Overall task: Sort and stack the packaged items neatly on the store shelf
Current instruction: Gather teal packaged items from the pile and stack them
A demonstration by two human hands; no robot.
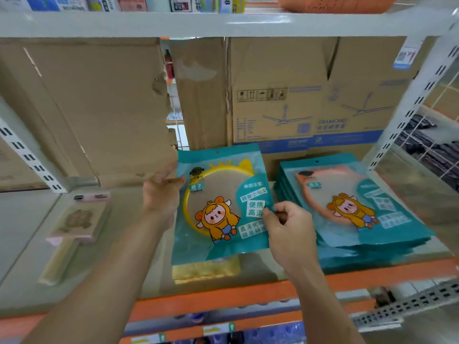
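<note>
A teal packet with a yellow-framed mirror (pixel 218 194) is held tilted above the shelf board (pixel 139 234), in the middle of the view. My left hand (pixel 161 192) holds its left edge, thumb on the front. My right hand (pixel 288 224) pinches its right edge, fingers curled. To the right lies a stack of several teal packets with orange-framed mirrors (pixel 355 209), flat on the shelf. A yellow item (pixel 206 270) lies on the shelf beneath the held packet, partly hidden by it.
Large cardboard boxes (pixel 298 95) fill the back of the shelf. A pink packaged item (pixel 77 224) lies at the left on the board. White slotted uprights (pixel 407 105) frame the bay. An orange shelf lip (pixel 223 299) runs along the front.
</note>
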